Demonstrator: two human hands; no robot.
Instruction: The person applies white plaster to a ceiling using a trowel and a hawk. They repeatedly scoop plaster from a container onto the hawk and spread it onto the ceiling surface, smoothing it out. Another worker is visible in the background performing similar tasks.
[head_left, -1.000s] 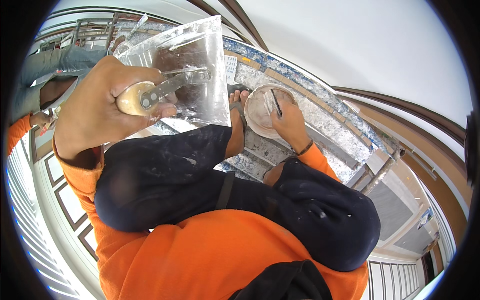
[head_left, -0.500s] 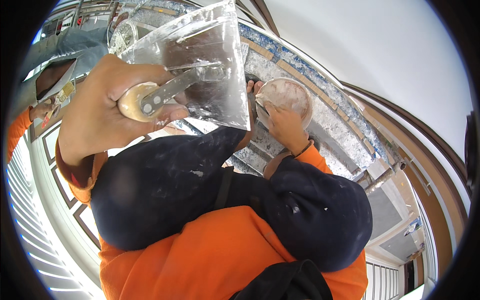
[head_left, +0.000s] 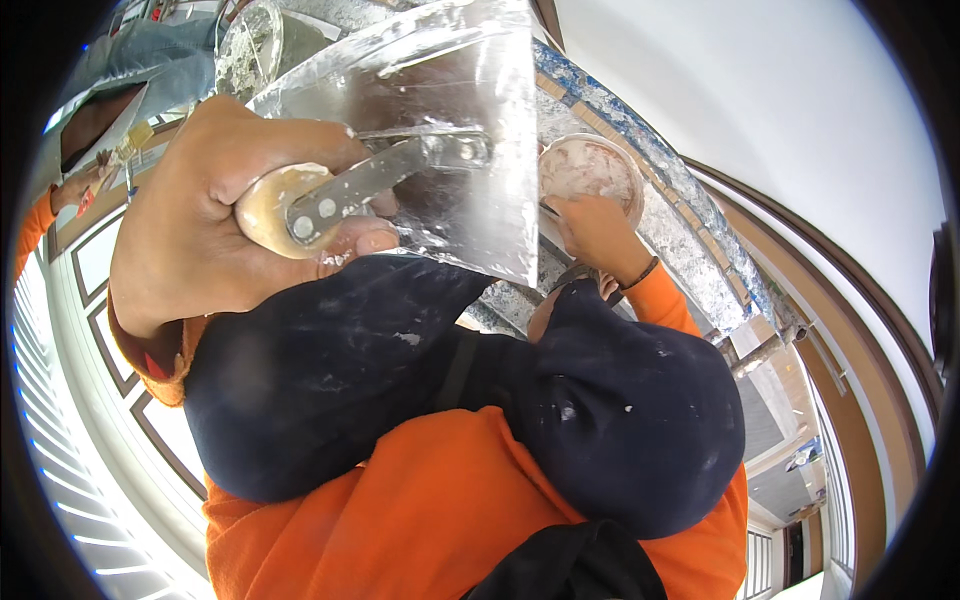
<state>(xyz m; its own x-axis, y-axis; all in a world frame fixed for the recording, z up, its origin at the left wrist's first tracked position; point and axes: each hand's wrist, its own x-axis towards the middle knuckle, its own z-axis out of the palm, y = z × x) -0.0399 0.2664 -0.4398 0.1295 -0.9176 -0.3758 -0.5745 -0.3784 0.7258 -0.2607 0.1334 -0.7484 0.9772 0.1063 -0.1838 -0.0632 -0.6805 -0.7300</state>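
My left hand [head_left: 190, 220] is wrapped round the light wooden handle of a plastering trowel [head_left: 450, 95]. Its broad, wet-looking metal blade is raised over my knees, with white smears along the edges. Farther right, my right hand [head_left: 597, 232] is closed beside a round tub [head_left: 641, 187] of pale, pinkish-white plaster. A thin dark edge shows at its fingers, but most of what it holds is hidden. The trowel blade covers part of the area left of the tub.
A plaster-splattered platform [head_left: 690, 250] with a blue, stained border runs beneath. Another bucket [head_left: 248, 50] stands at the upper left. Beside it, a co-worker's hand [head_left: 75, 190] holds a brush [head_left: 130, 145]. A white wall [head_left: 760, 90] rises at the right.
The trowel has shifted right in view and now covers more of the area left of the tub. The tub and my right hand appear farther right, the hand now at the tub's near edge.
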